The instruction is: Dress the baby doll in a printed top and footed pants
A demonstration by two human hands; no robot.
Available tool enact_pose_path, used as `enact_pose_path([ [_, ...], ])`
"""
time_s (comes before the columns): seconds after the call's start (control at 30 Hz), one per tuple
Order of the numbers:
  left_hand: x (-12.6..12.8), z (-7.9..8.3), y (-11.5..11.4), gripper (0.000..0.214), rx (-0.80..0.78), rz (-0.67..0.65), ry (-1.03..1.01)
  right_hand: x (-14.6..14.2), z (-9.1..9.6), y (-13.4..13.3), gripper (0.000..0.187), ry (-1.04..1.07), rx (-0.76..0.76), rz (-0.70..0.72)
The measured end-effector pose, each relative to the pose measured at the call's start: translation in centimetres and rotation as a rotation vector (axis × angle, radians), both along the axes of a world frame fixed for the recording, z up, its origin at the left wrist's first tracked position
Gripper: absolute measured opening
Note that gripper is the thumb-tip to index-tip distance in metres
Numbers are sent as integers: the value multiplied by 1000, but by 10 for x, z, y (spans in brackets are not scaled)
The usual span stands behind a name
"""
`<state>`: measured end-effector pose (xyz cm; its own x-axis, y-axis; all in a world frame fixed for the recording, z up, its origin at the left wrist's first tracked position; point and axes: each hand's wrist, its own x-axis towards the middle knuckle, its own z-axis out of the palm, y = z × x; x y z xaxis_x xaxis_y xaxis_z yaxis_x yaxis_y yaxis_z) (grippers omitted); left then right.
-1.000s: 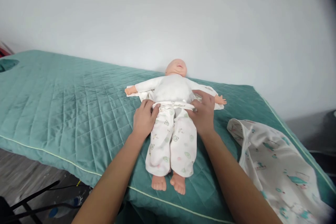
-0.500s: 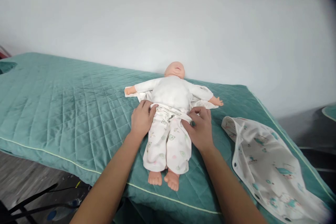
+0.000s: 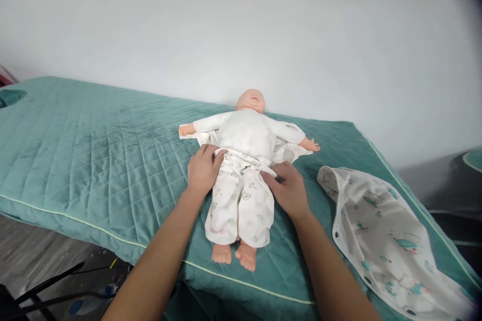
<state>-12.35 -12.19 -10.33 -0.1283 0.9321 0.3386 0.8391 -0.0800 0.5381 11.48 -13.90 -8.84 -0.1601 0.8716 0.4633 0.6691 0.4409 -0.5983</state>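
A baby doll [image 3: 246, 133] lies on its back on a teal quilted mattress [image 3: 105, 145], arms spread, its bare feet toward me. It wears a white top and white printed trousers [image 3: 241, 205]. My left hand [image 3: 202, 170] is at the doll's left hip, fingers curled on the trousers' waistband. My right hand [image 3: 288, 188] is at the other hip, fingers closed on the waistband there. A white cloth lies spread under the doll's upper body.
A white printed garment [image 3: 384, 246] with snap buttons lies on the mattress to the right. A white wall runs behind the mattress. Dark stand legs [image 3: 45, 291] and floor show at the lower left, below the mattress edge.
My right hand has slid from the doll's waist down to its hip. My left hand has stayed at the waistband. The view has shifted slightly.
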Motion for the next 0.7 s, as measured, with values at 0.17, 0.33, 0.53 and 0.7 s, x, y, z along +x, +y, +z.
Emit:
enact_pose_path([
  [0.17,-1,-2,2,35,28,-2,14,2,-3,4,30,130,-121,66],
  [0.33,-1,0,3,35,-65,-49,-169,5,-5,8,26,170,-153,139],
  [0.53,-4,4,8,29,-62,-147,-434,8,-6,12,31,258,-262,170],
  [0.7,-1,5,17,29,-40,-185,-509,7,-11,22,34,316,-301,178],
])
